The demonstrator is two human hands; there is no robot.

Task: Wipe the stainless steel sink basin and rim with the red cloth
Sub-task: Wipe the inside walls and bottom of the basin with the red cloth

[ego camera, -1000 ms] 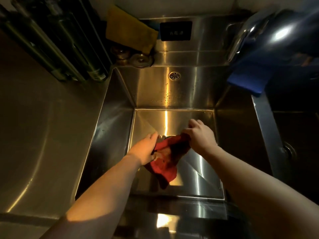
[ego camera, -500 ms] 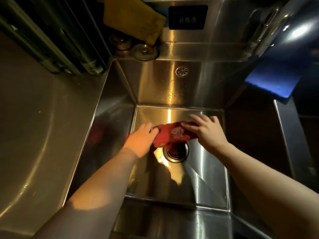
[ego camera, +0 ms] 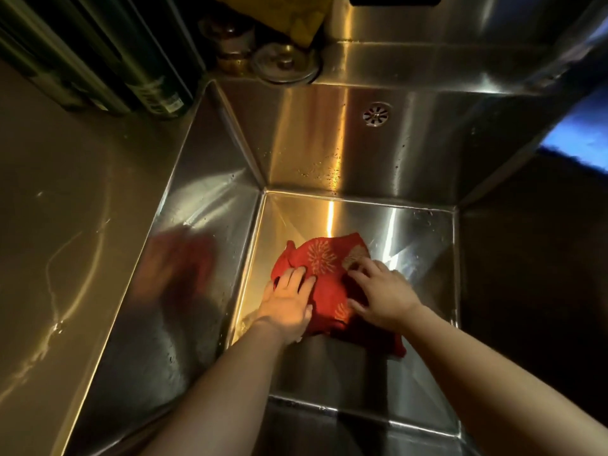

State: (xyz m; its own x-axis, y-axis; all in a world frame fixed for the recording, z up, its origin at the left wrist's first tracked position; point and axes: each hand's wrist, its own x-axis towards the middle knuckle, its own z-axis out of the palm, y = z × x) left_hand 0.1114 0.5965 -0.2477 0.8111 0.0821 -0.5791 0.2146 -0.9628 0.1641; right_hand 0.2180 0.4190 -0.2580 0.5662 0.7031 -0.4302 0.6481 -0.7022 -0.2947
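- Half a second ago the red cloth (ego camera: 324, 268) was bunched up between the two hands. It now lies spread on the floor of the sink (ego camera: 418, 232), covering the drain that showed then.
- On the far left, the counter (ego camera: 65, 232) shines with thin streaks of water.
- Dark bottles (ego camera: 154, 93) stand at its back corner, just beside the sink's rim.
- The sink's left wall carries a blurred red reflection.
- A round metal plug (ego camera: 285, 65) sits on the back rim, with a yellow cloth (ego camera: 296, 23) hanging just above it.
- The left hand (ego camera: 289, 301) lies palm down on the left part of the red cloth, fingers straight and close together, pressing it flat.
- The red cloth, printed with pale flower shapes, lies on the sink floor left of centre, under both hands. One corner trails toward the near right.
- A small overflow grille (ego camera: 376, 114) sits high in the back wall.
- The right hand (ego camera: 381, 297) presses on the red cloth's right part, fingers spread, tips on the fabric.
- A blue cloth (ego camera: 582, 139) shows at the far right edge.
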